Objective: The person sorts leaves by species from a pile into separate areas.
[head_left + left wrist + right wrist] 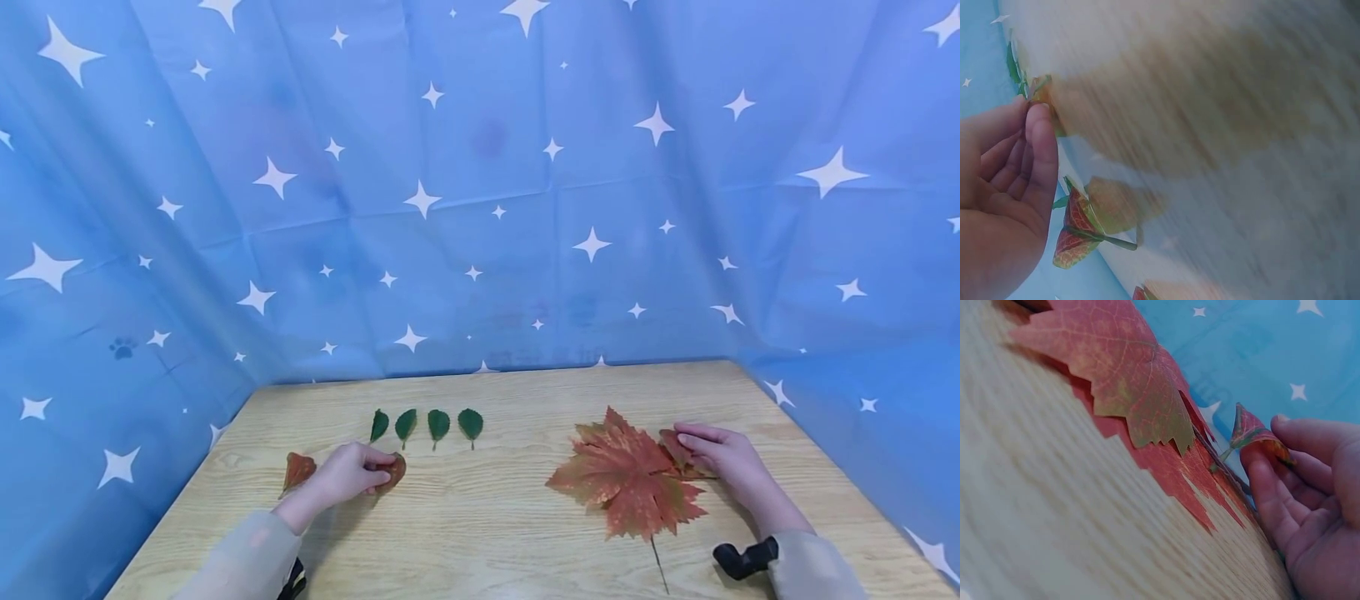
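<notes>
In the head view my left hand [348, 475] pinches a small reddish-brown leaf [392, 473] between thumb and fingers, low over the table just below a row of green leaves [438, 425]. The left wrist view shows this leaf's orange-yellow side [1042, 90] at the fingertips. Another red leaf [298, 470], curled with green edges, lies behind that hand's wrist. On the right, my right hand [731, 458] holds a small curled red leaf [1260, 434] by its edge, its green stem pointing away from the fingers. Beside it lie large overlapping red maple leaves [626, 479].
The green leaves stand in a line toward the back of the wooden table [510, 533]. A thin dark maple stem [660, 567] reaches toward the front edge. Blue cloth with white stars [480, 233] hangs behind and around the table.
</notes>
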